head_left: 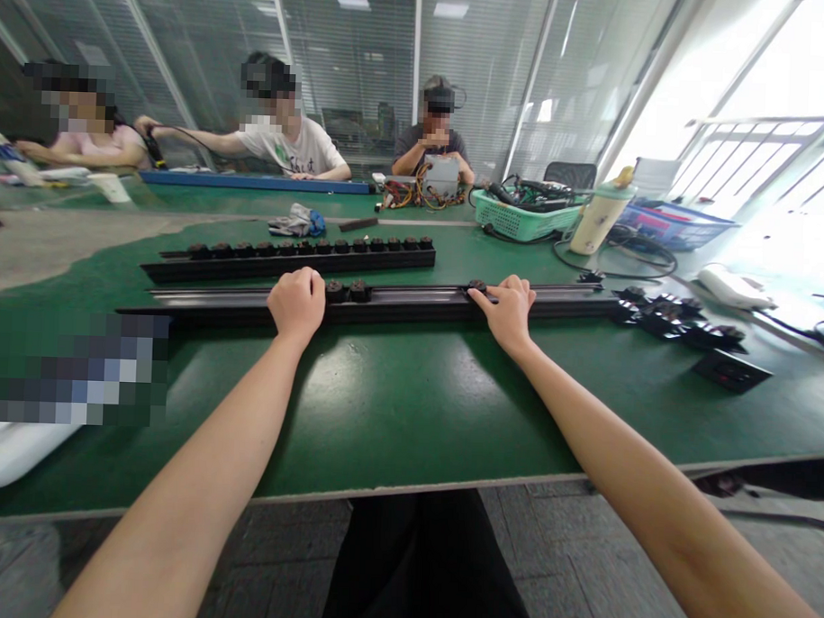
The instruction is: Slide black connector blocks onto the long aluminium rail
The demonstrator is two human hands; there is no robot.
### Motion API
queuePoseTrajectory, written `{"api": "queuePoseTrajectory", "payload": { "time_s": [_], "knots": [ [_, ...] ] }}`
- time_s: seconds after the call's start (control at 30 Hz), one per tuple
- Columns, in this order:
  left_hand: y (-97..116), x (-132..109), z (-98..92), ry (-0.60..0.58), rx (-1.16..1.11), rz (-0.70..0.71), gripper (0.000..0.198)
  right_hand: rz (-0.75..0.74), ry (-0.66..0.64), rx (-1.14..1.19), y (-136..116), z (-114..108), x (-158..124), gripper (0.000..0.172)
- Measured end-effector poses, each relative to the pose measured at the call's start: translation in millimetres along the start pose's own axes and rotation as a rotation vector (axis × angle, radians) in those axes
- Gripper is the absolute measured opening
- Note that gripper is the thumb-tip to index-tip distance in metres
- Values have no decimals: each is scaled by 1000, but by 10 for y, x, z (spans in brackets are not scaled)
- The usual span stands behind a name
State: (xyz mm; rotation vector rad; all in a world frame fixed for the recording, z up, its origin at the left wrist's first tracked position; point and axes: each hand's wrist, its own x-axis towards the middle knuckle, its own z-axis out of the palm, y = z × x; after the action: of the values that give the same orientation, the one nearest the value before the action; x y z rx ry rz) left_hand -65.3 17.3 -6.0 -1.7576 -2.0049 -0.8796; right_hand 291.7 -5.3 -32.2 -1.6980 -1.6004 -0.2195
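A long black metal track rail [412, 307] lies across the table in front of me. My left hand [296, 305] is closed in a fist over its left part; the fingers' undersides are hidden. Just right of that fist, two round black modules [346, 291] sit in the rail. My right hand [508, 312] pinches another black module [477, 286] at the rail, thumb stretched towards the left. Behind lies a second, shorter black rail [292, 267] with a row of several such modules along it.
Loose black modules [675, 316] and a square black plate [732, 370] lie at right. Farther back are a green basket [523, 221] of cables, a cream tumbler [601, 218], a blue basket [685, 230] and gloves [297, 221]. Several people sit across the table.
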Motion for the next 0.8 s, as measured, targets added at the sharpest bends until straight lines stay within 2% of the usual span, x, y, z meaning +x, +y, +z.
{"api": "queuePoseTrajectory", "payload": {
  "time_s": [0.8],
  "knots": [
    [3,-2,-14,-13,-25,-7,40,44,20,-5,24,-24,6,37]
  ]
}}
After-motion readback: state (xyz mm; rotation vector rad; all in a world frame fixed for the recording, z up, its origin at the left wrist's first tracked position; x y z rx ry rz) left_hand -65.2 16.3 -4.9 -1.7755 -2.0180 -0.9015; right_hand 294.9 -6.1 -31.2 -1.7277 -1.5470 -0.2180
